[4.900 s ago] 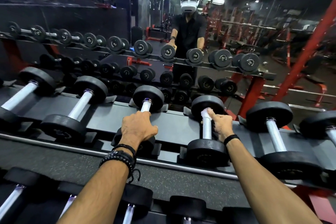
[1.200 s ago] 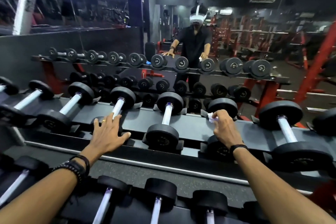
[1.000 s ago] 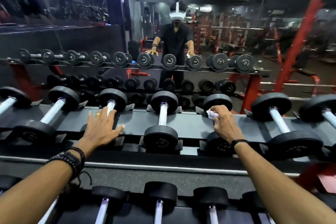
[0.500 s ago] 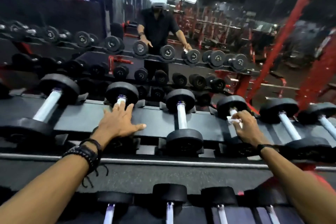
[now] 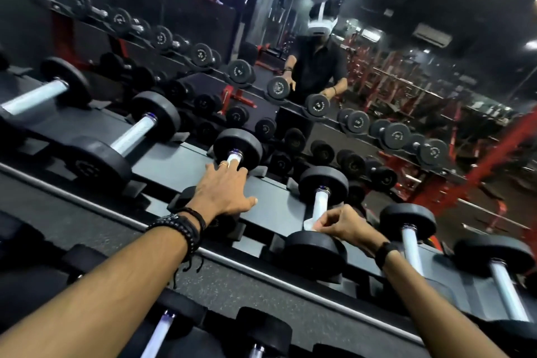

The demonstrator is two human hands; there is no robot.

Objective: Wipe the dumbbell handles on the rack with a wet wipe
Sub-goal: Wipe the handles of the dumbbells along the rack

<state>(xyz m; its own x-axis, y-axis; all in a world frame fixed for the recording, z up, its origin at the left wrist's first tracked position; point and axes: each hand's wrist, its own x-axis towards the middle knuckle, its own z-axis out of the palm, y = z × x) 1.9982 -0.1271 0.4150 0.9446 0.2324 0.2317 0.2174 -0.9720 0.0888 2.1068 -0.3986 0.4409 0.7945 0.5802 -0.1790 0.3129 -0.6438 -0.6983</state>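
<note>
A white wet wipe (image 5: pixel 309 224) was pinched in the curled fingers (image 5: pixel 329 219) of the right hand (image 5: pixel 345 225), pressed against the near end of a chrome dumbbell handle (image 5: pixel 321 204) on the rack (image 5: pixel 180 163). The left hand (image 5: pixel 223 192) was laid flat, fingers spread wide, over the neighbouring dumbbell (image 5: pixel 237 151).

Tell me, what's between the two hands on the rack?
In the head view, only bare grey rack shelf lies between the left hand, spread over one dumbbell, and the right hand, which pinches the wet wipe at the next dumbbell's handle.
</note>
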